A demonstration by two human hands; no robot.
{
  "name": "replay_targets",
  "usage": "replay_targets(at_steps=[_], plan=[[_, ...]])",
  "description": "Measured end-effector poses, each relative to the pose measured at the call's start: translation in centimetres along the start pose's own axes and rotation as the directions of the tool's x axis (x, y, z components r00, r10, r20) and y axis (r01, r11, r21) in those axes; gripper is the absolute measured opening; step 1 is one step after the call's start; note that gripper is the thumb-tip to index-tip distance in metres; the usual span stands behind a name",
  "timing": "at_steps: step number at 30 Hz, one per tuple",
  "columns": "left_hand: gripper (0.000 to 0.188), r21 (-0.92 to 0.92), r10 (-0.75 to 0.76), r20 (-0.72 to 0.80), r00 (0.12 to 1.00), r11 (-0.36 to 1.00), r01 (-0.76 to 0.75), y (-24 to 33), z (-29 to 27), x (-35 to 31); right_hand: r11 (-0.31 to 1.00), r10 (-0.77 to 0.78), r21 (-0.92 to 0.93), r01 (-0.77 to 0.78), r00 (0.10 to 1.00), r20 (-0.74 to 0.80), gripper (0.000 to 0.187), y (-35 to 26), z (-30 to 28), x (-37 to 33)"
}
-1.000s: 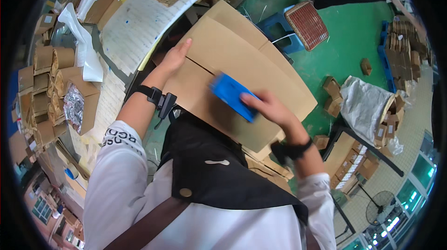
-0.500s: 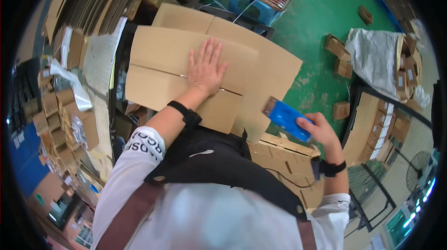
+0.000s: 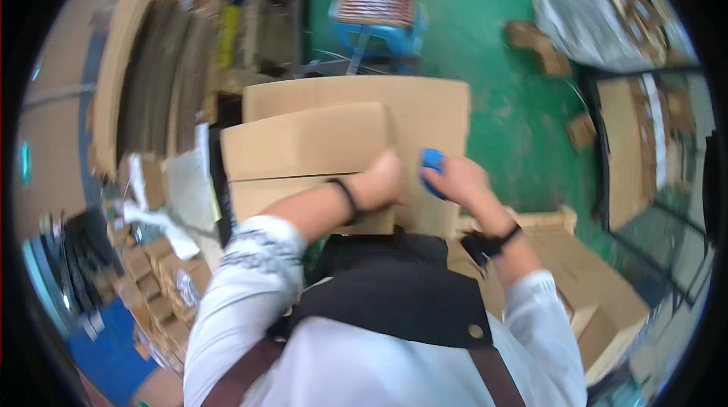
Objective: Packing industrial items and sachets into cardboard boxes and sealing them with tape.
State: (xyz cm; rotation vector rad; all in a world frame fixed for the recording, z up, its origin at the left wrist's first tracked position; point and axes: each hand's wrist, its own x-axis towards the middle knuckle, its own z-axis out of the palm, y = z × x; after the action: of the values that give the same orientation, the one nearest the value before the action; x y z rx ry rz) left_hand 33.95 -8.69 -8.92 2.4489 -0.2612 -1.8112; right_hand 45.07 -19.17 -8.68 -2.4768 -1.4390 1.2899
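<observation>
A flattened brown cardboard carton (image 3: 307,142) lies in front of me, a dark slit running across its left part. It overlaps a larger cardboard sheet (image 3: 428,108) that shows behind it and to its right. My left hand (image 3: 385,177), blurred, is closed at the carton's right edge, its fingertips partly hidden. My right hand (image 3: 462,180) is wrapped around a blue hand-held tool (image 3: 433,168) above the right side of the larger sheet. The tool is seen nearly end-on, so its kind cannot be made out.
Stacked cardboard sheets (image 3: 155,73) stand at the far left. A blue stool (image 3: 379,37) with a brown slatted top is beyond the carton. To my right are packed boxes (image 3: 576,255) and a dark metal frame (image 3: 603,172). Small cartons (image 3: 542,47) lie on the green floor.
My left hand has gone from lying flat on the cardboard to closing at its right edge. The blue tool has moved left and turned. The whole view has also swung round.
</observation>
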Motion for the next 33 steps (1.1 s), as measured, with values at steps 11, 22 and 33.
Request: replay_targets(at_steps=[11,22,33], plan=[[0.041,-0.256,-0.657,-0.650,0.381,-0.283,-0.924,0.8,18.6,-14.6,0.594,-0.707,-0.001,0.805,0.521,-0.478,0.033,-15.8,1.5,-6.9],[0.057,-0.864,-0.881,0.101,-0.462,-0.308,0.399,-9.4,50.2,-17.5,0.372,0.585,0.927,-0.045,0.787,-0.196,0.033,-1.3,15.5,-0.4],[0.057,-0.511,-0.825,-0.355,0.440,-0.223,-0.830,-24.1,37.6,-4.5,-0.126,0.296,0.976,0.178,0.946,-0.134,0.057,-5.4,22.9,4.4]])
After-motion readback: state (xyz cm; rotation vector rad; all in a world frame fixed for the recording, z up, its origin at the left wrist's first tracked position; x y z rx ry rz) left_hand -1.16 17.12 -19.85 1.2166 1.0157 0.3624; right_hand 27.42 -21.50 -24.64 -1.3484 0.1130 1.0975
